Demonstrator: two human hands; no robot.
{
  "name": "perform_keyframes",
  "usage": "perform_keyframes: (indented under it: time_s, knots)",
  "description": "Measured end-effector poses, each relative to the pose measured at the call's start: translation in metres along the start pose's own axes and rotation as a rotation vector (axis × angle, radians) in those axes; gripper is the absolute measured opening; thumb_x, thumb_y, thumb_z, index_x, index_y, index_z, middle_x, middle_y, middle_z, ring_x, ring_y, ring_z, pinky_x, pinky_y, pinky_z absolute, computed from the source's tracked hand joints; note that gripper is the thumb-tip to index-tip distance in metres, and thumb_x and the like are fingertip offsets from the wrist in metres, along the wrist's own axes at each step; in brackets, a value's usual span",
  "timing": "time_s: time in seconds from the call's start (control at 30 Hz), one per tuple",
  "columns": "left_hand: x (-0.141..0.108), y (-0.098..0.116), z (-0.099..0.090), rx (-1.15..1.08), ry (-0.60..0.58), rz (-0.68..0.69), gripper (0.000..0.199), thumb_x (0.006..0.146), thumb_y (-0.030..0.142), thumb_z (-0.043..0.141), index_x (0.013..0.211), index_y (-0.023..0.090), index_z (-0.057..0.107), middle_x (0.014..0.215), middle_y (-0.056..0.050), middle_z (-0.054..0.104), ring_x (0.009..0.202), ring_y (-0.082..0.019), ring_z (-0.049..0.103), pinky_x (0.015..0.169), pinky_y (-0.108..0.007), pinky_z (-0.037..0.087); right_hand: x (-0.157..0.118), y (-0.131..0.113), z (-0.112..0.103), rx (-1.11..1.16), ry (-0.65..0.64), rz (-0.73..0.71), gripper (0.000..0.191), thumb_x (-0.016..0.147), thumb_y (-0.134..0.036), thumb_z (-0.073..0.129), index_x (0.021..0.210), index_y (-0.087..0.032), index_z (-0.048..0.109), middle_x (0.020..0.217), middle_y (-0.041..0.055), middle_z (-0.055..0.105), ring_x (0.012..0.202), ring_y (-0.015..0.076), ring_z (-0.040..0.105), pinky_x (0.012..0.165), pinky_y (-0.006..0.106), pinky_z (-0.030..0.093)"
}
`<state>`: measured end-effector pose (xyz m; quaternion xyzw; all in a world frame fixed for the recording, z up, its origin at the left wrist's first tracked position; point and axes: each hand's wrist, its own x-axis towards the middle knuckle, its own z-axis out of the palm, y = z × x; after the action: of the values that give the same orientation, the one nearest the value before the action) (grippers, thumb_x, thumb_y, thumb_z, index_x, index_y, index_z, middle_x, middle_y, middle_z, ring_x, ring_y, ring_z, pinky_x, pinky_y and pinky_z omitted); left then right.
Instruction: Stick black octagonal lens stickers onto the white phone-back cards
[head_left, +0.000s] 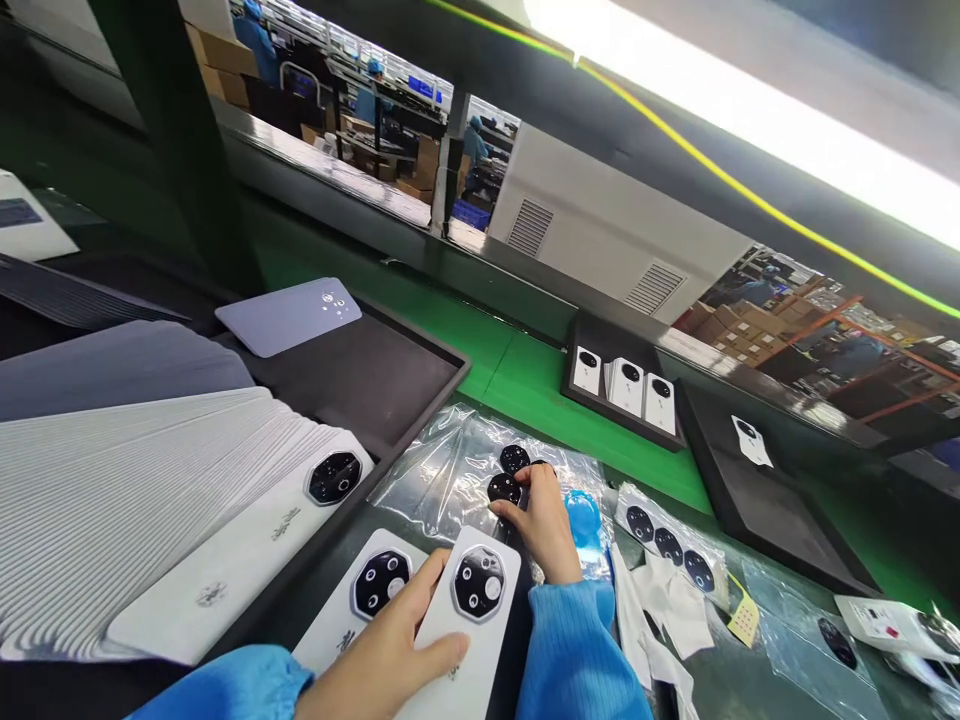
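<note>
Green worktop (517, 375) — left fingers (430, 582) gripping white panel (487, 650) — right fingers (514, 515) pinching black disc (503, 488)

Phone back covers (150, 500) fanned in the left tray (360, 385). Right of it, camera lens plates (514, 459) on a plastic bag (442, 470). Farther right, three bagged plates (668, 546). Behind, two trays (772, 510) side by side on the bench (517, 370).

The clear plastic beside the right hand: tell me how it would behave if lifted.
The clear plastic would probably flop, judging by its wrinkles, and seems light, being thin and see-through. Lifting might shift the black discs on it.
</note>
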<state>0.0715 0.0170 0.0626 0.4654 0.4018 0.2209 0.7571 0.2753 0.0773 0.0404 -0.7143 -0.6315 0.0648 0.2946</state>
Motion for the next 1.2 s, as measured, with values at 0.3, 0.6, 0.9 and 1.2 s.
perform_keyframes:
  time_s: [0.3,0.6,0.9,1.2]
  knots:
    - [0.006,-0.004,-0.003,-0.004,-0.020,-0.017,0.072,0.071,0.028,0.058,0.138,0.023,0.036,0.141,-0.002,0.051,0.138,-0.026,0.034,0.112,-0.036,0.034,-0.007,-0.011,-0.008,0.029,-0.045,-0.040,0.032,0.073,-0.014,0.064,0.101,-0.024,0.053,0.095,0.0009,0.056,0.091,0.0209,0.057,0.076,0.033,0.049]
    - [0.004,0.004,-0.002,-0.133,-0.074,-0.031,0.067,0.071,0.027,0.060,0.134,0.024,0.039,0.131,-0.002,0.059,0.122,-0.024,0.052,0.103,-0.035,0.042,-0.010,-0.001,-0.012,0.050,-0.135,-0.140,0.045,0.079,-0.015,0.061,0.123,-0.021,0.050,0.108,0.0058,0.052,0.094,0.0208,0.058,0.079,0.036,0.053]
    - [0.006,0.001,-0.004,-0.200,-0.096,-0.047,0.067,0.072,0.025,0.061,0.135,0.023,0.037,0.131,-0.003,0.059,0.119,-0.023,0.055,0.096,-0.031,0.047,-0.008,0.003,-0.013,0.061,-0.167,-0.154,0.046,0.078,-0.017,0.062,0.123,-0.019,0.052,0.103,0.0056,0.052,0.081,0.0178,0.059,0.068,0.033,0.055]
    - [0.002,0.013,0.001,-0.286,-0.059,-0.107,0.069,0.067,0.026,0.067,0.131,0.022,0.043,0.126,-0.004,0.062,0.112,-0.024,0.058,0.091,-0.030,0.047,-0.009,0.000,-0.016,0.043,-0.167,-0.180,0.040,0.082,-0.017,0.059,0.120,-0.022,0.054,0.110,0.0081,0.052,0.087,0.0206,0.060,0.074,0.037,0.056]
